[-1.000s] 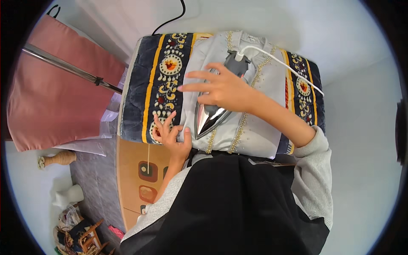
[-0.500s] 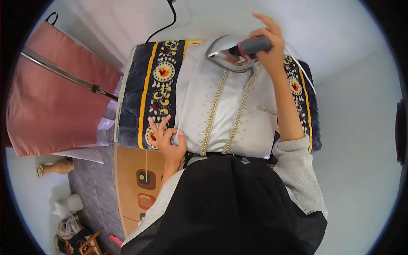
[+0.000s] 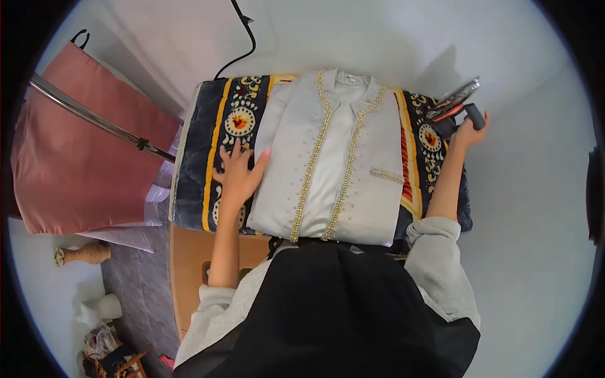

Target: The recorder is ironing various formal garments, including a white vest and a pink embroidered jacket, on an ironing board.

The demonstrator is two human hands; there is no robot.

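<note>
A pale silver-grey jacket (image 3: 293, 151) with gold beaded trim down both front edges and a short beaded band lies folded on a dark blue, patterned padded cloth (image 3: 192, 151). My left hand (image 3: 238, 176) is open, fingers spread over the patterned cloth, thumb at the jacket's left edge. My right hand (image 3: 469, 132) is closed round the handle of a steam iron (image 3: 457, 101), which is tilted up on its side above the cloth's upper right, off the jacket, with its shiny soleplate raised.
A metal pole (image 3: 94, 115) crosses a pink satin garment (image 3: 82, 170) at the left. A black cable (image 3: 249, 50) runs along the white wall. Below left stand a woven vase (image 3: 88, 252) and a white bust (image 3: 104, 305). A wooden table (image 3: 189, 271) shows under the padding.
My right hand has lifted the iron off the jacket and moved it to the far right. My left hand has risen along the jacket's left edge.
</note>
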